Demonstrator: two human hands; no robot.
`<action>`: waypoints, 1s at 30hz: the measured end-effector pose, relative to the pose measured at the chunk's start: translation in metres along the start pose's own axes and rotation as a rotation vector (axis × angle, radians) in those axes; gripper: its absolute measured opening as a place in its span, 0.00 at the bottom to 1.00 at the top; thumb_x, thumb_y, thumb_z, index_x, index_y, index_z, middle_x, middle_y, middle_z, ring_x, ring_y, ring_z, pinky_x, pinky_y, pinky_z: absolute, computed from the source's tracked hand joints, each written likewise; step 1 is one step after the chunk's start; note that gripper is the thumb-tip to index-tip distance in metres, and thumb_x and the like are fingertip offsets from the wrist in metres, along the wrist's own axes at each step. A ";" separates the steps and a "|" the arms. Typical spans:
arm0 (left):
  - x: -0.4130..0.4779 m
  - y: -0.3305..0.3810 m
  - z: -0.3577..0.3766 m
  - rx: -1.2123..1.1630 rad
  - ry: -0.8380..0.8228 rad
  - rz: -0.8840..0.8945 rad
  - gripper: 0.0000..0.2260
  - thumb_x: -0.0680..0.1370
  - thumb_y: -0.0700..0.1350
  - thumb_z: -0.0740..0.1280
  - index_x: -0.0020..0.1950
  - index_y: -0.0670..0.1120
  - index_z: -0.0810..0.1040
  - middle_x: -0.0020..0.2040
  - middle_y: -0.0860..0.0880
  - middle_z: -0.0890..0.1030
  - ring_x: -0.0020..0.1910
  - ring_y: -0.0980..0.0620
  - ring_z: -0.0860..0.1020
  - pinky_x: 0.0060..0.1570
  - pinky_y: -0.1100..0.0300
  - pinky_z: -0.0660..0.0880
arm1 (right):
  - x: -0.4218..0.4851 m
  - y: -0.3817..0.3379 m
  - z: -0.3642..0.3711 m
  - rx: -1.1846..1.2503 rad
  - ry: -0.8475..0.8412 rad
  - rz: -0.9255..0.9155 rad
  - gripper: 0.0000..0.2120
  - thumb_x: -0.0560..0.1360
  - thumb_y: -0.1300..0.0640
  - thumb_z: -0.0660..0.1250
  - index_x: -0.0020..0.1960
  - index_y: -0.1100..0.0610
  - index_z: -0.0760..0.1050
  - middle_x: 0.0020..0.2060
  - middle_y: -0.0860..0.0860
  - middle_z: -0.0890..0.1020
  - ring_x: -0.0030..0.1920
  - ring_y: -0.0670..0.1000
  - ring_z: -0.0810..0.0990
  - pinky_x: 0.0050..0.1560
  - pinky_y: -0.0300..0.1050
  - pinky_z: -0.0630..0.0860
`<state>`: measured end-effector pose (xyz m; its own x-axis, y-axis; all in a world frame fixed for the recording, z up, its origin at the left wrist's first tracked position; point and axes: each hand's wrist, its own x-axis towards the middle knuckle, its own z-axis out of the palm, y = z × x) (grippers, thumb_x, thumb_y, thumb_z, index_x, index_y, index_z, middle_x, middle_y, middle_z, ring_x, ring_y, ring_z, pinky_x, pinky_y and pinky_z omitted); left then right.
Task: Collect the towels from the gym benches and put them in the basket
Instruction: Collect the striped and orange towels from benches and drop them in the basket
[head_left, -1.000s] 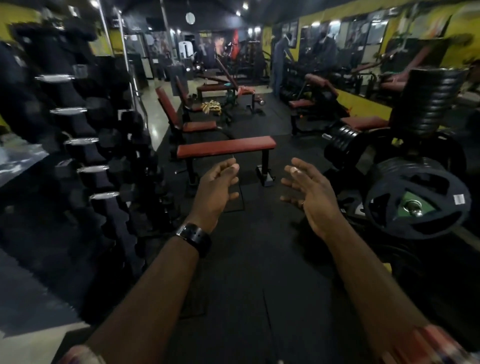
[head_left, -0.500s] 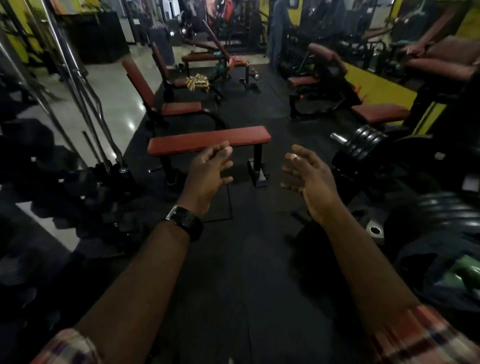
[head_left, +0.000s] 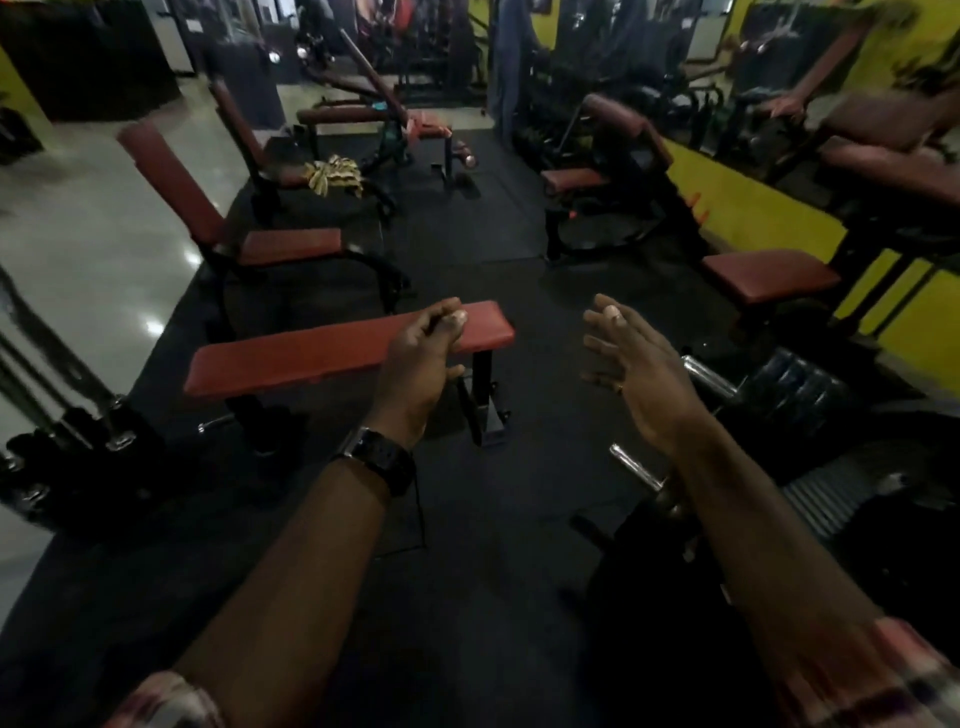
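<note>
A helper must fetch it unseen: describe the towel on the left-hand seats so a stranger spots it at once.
Start at the nearest flat red bench on the black floor mat. Beyond it, on the left, stand two red seats with upright backs; the towel lies crumpled on the front of the farther seat. It alone is striped yellow and dark among plain red pads.

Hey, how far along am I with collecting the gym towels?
Nothing looks collected yet. The left hand and right hand are open and hold nothing. A yellow striped towel lies on a far bench, to be fetched. No basket is in view.
</note>
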<state>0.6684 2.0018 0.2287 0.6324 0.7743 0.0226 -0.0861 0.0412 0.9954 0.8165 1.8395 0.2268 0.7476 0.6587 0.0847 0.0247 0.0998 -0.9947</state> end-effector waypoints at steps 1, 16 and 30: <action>0.028 0.000 0.010 -0.002 -0.016 0.000 0.11 0.81 0.48 0.63 0.62 0.52 0.76 0.62 0.51 0.78 0.61 0.53 0.76 0.51 0.55 0.77 | 0.027 0.000 -0.005 -0.012 0.013 0.010 0.19 0.81 0.47 0.58 0.70 0.47 0.70 0.66 0.48 0.76 0.63 0.49 0.76 0.50 0.45 0.77; 0.461 -0.050 0.175 0.049 -0.021 -0.076 0.11 0.81 0.47 0.63 0.62 0.52 0.76 0.61 0.53 0.78 0.60 0.54 0.76 0.59 0.49 0.75 | 0.473 0.061 -0.119 0.018 0.075 0.109 0.17 0.81 0.45 0.58 0.69 0.45 0.71 0.64 0.44 0.77 0.63 0.47 0.76 0.51 0.45 0.77; 0.812 -0.091 0.281 -0.051 0.067 -0.079 0.14 0.81 0.46 0.64 0.66 0.49 0.75 0.62 0.51 0.77 0.63 0.51 0.75 0.59 0.48 0.75 | 0.858 0.104 -0.141 -0.025 -0.020 0.132 0.09 0.80 0.48 0.60 0.60 0.41 0.74 0.59 0.49 0.79 0.61 0.48 0.77 0.60 0.56 0.75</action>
<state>1.4061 2.4499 0.1827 0.5859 0.8079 -0.0634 -0.0780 0.1341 0.9879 1.5543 2.3094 0.1873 0.7318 0.6800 -0.0458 -0.0560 -0.0070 -0.9984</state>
